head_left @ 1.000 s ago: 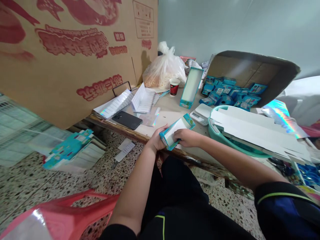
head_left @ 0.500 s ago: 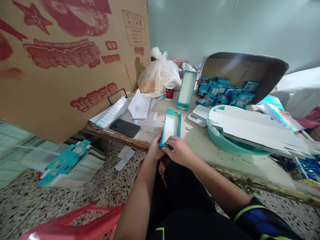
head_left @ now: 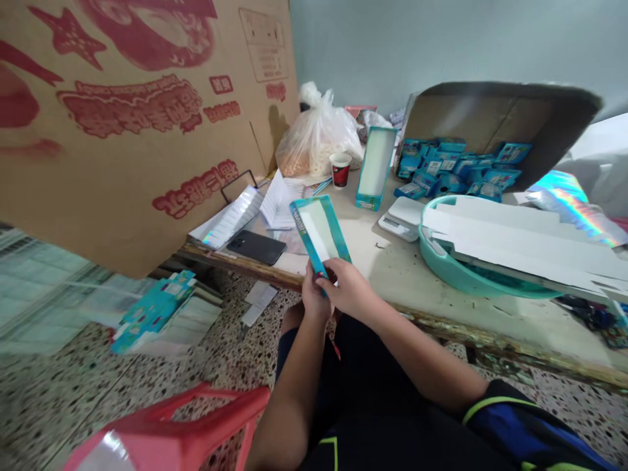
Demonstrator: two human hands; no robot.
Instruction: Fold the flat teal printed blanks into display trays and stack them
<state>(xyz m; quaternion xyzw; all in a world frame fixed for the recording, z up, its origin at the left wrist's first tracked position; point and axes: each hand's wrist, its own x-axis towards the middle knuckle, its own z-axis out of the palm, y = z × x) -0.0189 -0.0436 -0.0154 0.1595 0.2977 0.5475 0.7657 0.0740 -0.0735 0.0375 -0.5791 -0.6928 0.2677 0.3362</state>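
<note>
Near the table's front edge I hold a shallow teal cardboard box (head_left: 322, 229), white inside, tilted up with its open side showing. My left hand (head_left: 314, 294) is closed around its lower left corner. My right hand (head_left: 349, 284) grips the lower end from the right, fingers bent against the card. Farther back stands a similar teal box (head_left: 376, 169), also with its white inside facing me. To the left of the held box a dark phone (head_left: 256, 246) lies on the table beside folded white papers (head_left: 280, 201).
On the right a turquoise basin (head_left: 456, 271) carries flat white card sheets (head_left: 520, 229), beside a white scale (head_left: 402, 218). Behind are a carton (head_left: 534, 121) of small blue packets, a paper cup (head_left: 340, 171) and a tied plastic bag (head_left: 321, 140). A red stool (head_left: 196, 422) stands lower left.
The held box has turned, its far end swinging left and its printed left side coming into view. Both hands still grip its near end. My view has shifted slightly.
</note>
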